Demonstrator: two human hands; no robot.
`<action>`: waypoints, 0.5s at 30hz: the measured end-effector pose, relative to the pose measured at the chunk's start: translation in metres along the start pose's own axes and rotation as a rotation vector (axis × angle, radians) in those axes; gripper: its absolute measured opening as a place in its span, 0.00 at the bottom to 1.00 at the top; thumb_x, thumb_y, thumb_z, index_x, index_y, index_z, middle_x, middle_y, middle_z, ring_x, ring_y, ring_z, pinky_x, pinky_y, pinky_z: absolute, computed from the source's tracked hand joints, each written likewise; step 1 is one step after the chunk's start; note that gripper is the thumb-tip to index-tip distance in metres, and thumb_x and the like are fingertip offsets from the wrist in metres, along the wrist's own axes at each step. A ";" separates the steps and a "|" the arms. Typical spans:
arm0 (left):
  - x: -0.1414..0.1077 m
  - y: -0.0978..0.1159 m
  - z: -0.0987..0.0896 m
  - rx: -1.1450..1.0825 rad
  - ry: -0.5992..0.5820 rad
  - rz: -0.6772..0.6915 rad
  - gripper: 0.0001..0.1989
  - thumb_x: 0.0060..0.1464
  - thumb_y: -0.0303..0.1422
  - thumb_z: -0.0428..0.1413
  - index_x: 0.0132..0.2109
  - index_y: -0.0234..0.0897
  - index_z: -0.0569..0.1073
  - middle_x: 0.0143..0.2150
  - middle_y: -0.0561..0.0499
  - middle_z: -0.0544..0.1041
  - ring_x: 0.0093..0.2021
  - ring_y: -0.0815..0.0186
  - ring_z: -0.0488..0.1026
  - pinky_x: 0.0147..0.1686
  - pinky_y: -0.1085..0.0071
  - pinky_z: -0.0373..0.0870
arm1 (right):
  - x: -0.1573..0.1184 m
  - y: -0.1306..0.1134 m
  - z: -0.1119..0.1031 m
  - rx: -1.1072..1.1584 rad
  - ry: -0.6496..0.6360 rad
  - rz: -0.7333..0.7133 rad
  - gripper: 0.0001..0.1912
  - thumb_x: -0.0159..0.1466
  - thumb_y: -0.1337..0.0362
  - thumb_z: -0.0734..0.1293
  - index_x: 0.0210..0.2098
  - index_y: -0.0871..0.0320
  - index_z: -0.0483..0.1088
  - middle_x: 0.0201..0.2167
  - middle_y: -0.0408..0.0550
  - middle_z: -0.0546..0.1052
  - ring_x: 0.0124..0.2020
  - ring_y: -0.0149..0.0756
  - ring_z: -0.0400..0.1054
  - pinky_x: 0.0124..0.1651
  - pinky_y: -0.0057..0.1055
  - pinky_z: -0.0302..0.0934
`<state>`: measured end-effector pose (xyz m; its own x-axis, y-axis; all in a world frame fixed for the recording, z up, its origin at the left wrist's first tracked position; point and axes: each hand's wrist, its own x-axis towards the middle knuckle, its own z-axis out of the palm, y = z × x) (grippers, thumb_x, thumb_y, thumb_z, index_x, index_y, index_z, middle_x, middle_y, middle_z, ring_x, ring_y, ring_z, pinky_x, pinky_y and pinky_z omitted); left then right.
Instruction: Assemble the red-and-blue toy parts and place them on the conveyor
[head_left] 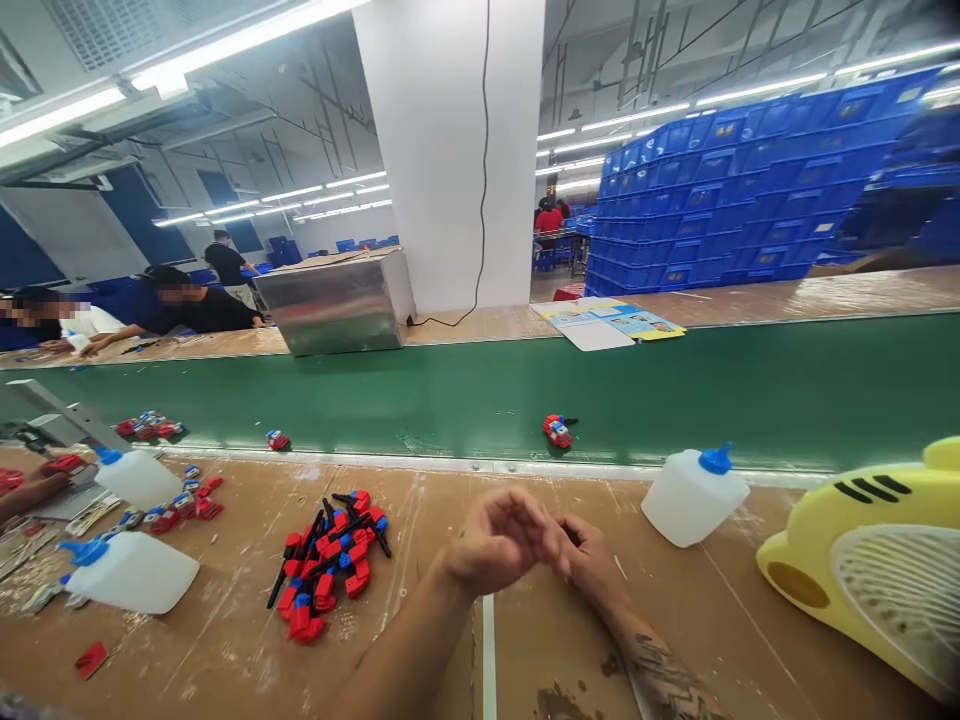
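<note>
Over the brown work surface (420, 640), my left hand (501, 540) is raised with its fingers bent and apart; no object shows in it. Its fingertips overlap my right hand (589, 560), which rests with curled fingers. Whatever the right hand may hold is hidden. Left of my hands lies a pile of red and blue plastic toy parts with black rods (330, 560). Ahead, on the green conveyor belt (450, 400), sits a small red, white and blue toy piece (557, 430). A white squeeze bottle with a blue cap (694, 500) stands to the right.
A yellow fan-like device (877, 560) takes up the right side. Two more blue-capped bottles (142, 575) are at left, near a co-worker's hand (34, 490). A metal box (337, 305) and stacked blue crates (720, 200) stand beyond the belt. Printed sheets (607, 325) lie there too.
</note>
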<state>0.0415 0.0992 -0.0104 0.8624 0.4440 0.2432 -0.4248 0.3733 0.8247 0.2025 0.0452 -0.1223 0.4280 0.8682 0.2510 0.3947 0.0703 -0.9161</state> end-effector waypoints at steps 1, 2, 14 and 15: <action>0.002 -0.003 -0.004 0.117 0.141 -0.015 0.30 0.31 0.54 0.70 0.29 0.35 0.69 0.23 0.51 0.72 0.23 0.67 0.70 0.28 0.71 0.67 | 0.000 0.001 -0.001 -0.002 -0.026 -0.006 0.24 0.62 0.44 0.63 0.25 0.58 0.74 0.20 0.44 0.71 0.24 0.35 0.62 0.29 0.29 0.58; 0.003 -0.007 -0.010 0.202 0.239 -0.026 0.29 0.32 0.51 0.71 0.25 0.35 0.65 0.20 0.54 0.69 0.21 0.70 0.67 0.26 0.74 0.63 | 0.001 0.003 -0.001 -0.007 -0.049 -0.007 0.25 0.62 0.44 0.62 0.25 0.58 0.73 0.20 0.44 0.71 0.24 0.35 0.62 0.29 0.29 0.57; -0.055 -0.072 -0.061 0.496 0.417 -0.299 0.43 0.45 0.71 0.44 0.18 0.32 0.70 0.11 0.52 0.62 0.13 0.71 0.58 0.21 0.72 0.56 | 0.003 0.016 -0.003 -0.079 -0.057 0.062 0.26 0.60 0.40 0.61 0.23 0.57 0.70 0.22 0.44 0.71 0.27 0.38 0.66 0.30 0.29 0.60; -0.054 -0.075 -0.062 0.466 0.405 -0.305 0.45 0.44 0.73 0.39 0.18 0.32 0.71 0.11 0.51 0.62 0.14 0.70 0.59 0.22 0.71 0.59 | 0.003 0.016 -0.003 -0.084 -0.057 0.066 0.26 0.60 0.40 0.62 0.22 0.57 0.70 0.22 0.44 0.72 0.27 0.38 0.67 0.31 0.29 0.61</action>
<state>0.0094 0.0983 -0.1169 0.7149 0.6782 -0.1702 0.0617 0.1813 0.9815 0.2127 0.0471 -0.1350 0.4096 0.8961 0.1708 0.4347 -0.0271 -0.9002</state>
